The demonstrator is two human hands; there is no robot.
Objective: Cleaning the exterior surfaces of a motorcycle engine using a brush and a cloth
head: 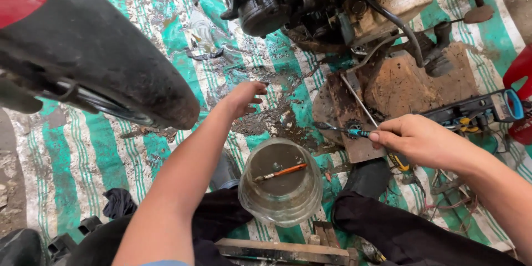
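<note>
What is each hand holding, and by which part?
The right hand holds a screwdriver by its handle. The left hand holds nothing.

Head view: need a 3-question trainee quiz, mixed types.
1. True or false: the left hand holds a tool.
2. What lies inside the clear tub? A) brush B) sprocket C) rag
3. Which hand has a grip on the screwdriver?

Key: 1 false, it is empty above the striped mat. 2 A, an orange-handled brush. 3 the right hand.
</note>
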